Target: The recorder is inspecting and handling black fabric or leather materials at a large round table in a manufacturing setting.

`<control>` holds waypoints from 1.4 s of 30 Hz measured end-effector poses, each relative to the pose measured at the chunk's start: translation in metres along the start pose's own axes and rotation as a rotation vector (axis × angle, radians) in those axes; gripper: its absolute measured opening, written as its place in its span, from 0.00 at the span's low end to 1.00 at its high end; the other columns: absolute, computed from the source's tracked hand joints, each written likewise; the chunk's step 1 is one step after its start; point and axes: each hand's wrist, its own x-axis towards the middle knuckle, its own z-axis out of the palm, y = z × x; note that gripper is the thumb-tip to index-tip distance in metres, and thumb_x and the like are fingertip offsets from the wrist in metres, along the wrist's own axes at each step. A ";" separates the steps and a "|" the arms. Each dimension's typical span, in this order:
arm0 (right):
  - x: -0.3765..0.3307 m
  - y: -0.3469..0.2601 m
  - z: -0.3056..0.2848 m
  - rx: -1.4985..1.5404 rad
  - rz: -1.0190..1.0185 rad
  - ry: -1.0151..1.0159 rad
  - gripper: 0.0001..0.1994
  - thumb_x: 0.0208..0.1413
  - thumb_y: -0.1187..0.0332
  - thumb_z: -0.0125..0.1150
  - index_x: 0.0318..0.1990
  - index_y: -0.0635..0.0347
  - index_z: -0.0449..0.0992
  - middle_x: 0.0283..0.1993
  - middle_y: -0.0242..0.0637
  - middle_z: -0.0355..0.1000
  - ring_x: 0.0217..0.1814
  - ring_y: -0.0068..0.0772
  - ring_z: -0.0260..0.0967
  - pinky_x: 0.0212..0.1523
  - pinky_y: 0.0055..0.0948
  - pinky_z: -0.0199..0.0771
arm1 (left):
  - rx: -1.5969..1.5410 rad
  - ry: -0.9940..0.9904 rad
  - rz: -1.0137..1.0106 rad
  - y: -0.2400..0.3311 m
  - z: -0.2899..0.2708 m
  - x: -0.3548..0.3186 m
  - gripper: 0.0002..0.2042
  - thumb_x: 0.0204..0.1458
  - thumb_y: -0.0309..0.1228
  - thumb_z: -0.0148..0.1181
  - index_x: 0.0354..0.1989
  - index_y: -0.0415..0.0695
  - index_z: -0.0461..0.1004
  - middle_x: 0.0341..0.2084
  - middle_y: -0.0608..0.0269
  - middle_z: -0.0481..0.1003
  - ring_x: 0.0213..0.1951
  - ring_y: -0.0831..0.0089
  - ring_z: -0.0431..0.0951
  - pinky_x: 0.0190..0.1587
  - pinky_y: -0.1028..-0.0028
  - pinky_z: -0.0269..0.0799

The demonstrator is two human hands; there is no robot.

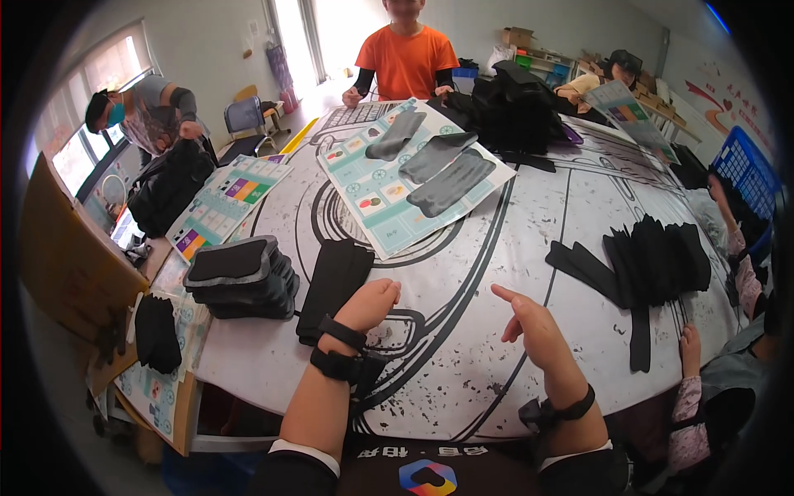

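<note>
Counted: three grey pads lie on one printed sheet; two further printed sheets visible; two bare hands over the table.

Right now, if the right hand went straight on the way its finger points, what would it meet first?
Probably the left hand: the right hand points left across bare table toward it, though depth is unclear.

Your left hand rests by matt black cloth pieces. The table cover looks smooth, printed; the sheet is glossy paper.
</note>
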 end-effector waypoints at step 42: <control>0.025 0.076 -0.006 -0.431 -0.031 0.109 0.23 0.65 0.54 0.40 0.36 0.66 0.76 0.38 0.55 0.74 0.43 0.58 0.70 0.45 0.45 0.68 | 0.850 0.293 0.467 0.004 0.055 0.186 0.35 0.53 0.40 0.53 0.70 0.47 0.52 0.67 0.40 0.51 0.67 0.44 0.53 0.68 0.58 0.49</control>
